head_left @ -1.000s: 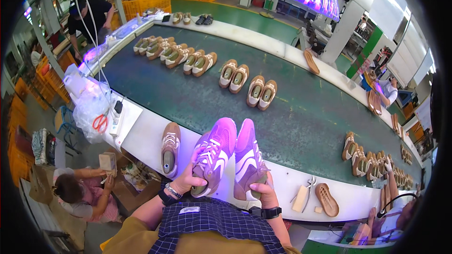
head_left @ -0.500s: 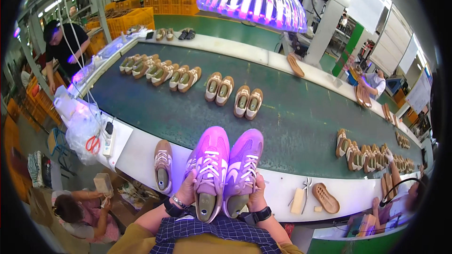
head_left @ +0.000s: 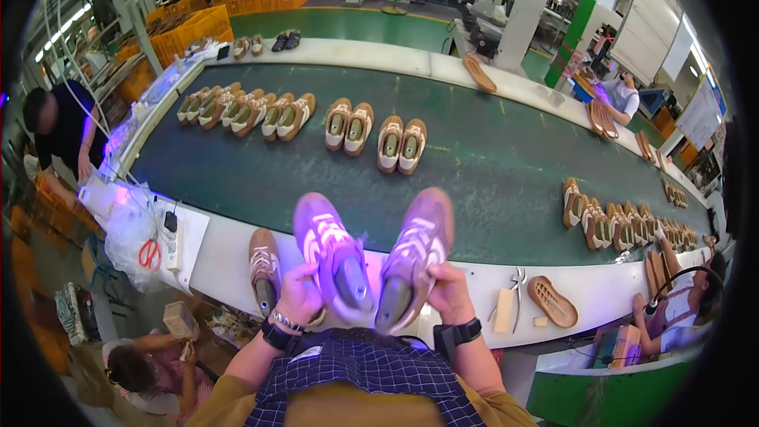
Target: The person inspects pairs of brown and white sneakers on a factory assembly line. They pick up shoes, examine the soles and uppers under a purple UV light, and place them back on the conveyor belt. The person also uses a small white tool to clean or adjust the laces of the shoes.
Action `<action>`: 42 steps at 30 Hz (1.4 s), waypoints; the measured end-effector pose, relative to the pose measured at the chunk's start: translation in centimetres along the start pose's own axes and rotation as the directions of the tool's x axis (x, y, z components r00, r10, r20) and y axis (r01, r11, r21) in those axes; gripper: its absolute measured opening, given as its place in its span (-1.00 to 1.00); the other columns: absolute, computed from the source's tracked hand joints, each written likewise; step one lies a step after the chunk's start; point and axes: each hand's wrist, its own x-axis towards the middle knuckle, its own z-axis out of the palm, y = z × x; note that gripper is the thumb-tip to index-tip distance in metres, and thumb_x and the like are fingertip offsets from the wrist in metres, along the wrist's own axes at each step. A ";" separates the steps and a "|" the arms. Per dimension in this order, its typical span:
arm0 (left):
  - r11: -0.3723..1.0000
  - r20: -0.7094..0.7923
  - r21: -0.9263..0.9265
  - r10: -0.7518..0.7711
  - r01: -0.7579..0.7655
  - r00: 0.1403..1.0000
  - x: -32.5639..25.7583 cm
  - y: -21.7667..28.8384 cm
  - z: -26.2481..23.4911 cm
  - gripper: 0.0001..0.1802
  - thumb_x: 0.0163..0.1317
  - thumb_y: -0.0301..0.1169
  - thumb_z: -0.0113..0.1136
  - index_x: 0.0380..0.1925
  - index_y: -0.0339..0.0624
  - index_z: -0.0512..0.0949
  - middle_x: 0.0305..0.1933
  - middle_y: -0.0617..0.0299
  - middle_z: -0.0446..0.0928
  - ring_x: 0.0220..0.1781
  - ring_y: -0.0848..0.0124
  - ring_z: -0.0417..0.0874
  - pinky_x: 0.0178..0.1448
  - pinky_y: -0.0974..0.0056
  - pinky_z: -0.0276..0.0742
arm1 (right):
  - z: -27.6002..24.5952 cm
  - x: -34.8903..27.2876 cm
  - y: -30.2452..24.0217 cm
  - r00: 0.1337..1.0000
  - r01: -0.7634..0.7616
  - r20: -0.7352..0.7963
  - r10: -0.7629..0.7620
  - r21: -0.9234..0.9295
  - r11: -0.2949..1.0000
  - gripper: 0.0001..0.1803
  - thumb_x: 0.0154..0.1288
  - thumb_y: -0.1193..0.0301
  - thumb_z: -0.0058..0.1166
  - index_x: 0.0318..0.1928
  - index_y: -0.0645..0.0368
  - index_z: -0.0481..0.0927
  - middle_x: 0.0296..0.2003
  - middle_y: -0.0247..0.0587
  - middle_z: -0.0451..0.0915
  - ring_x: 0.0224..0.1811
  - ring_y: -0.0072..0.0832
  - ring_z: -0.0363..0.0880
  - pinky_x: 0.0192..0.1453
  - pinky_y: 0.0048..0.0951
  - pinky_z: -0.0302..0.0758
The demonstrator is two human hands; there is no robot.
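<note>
My left hand (head_left: 300, 294) grips one tan sneaker (head_left: 330, 249) by its outer side near the heel. The matching sneaker (head_left: 415, 253) is in my right hand (head_left: 451, 292), fingers closed round its outer side. Both shoes are held toes away from me, over the white near edge of the conveyor, and have white laces and green inserts. Purple light tints them, and a narrow gap parts them. Left of my left hand, a single brown sneaker (head_left: 263, 262) stands on the white edge.
Paired sneakers (head_left: 348, 125) stand on the dark green conveyor (head_left: 490, 174), with more at the right. Pliers (head_left: 518, 296), a pale block (head_left: 503, 310) and a loose sole (head_left: 553, 301) lie right of me. Red scissors (head_left: 149, 254) lie left. A co-worker (head_left: 688, 308) works at right.
The two sneakers have moved apart at the toes and turned, the left one leaning left, the right one leaning right. My hands have risen in the picture, and the whole view has shifted.
</note>
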 end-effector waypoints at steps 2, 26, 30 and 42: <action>0.985 0.000 0.014 0.174 -0.174 0.985 1.0 0.3 -0.7 -0.47 0.10 -0.52 -0.01 0.15 -0.28 0.27 0.14 0.06 0.39 0.21 0.20 0.39 0.34 0.08 0.24 | 0.3 0.6 -0.5 0.989 0.134 -0.085 -0.124 0.124 0.983 -0.38 0.05 0.46 0.08 0.18 0.32 0.27 0.05 -0.08 0.45 0.10 -0.26 0.43 0.29 -0.25 0.30; 0.967 -0.375 0.082 0.255 -0.242 0.891 1.8 -0.1 -2.8 -0.67 0.13 -0.37 0.14 -0.09 -0.19 0.45 -0.09 0.18 0.54 -0.03 0.29 0.55 0.11 0.14 0.46 | 0.5 1.4 3.3 0.843 0.308 -0.476 -0.251 0.043 0.950 -0.57 0.23 0.36 0.05 0.09 0.21 0.35 0.02 -0.17 0.43 0.06 -0.32 0.43 0.13 -0.16 0.46; 0.969 -0.339 0.086 0.246 -0.230 0.908 2.0 -0.1 -3.4 -0.66 0.14 -0.35 0.12 -0.07 -0.19 0.45 -0.07 0.18 0.54 -0.01 0.28 0.55 0.12 0.13 0.46 | 0.5 1.4 3.6 0.838 0.317 -0.482 -0.256 0.048 0.947 -0.58 0.23 0.36 0.05 0.08 0.20 0.36 0.01 -0.17 0.44 0.05 -0.32 0.44 0.12 -0.16 0.46; 0.968 -0.368 0.072 0.251 -0.241 0.895 2.0 -0.5 -3.1 -0.66 0.16 -0.34 0.10 -0.06 -0.18 0.44 -0.07 0.19 0.54 -0.01 0.30 0.55 0.11 0.13 0.47 | 0.3 1.3 4.1 0.829 0.321 -0.496 -0.259 0.042 0.946 -0.60 0.25 0.38 0.01 0.08 0.21 0.35 0.01 -0.18 0.45 0.07 -0.33 0.43 0.16 -0.14 0.42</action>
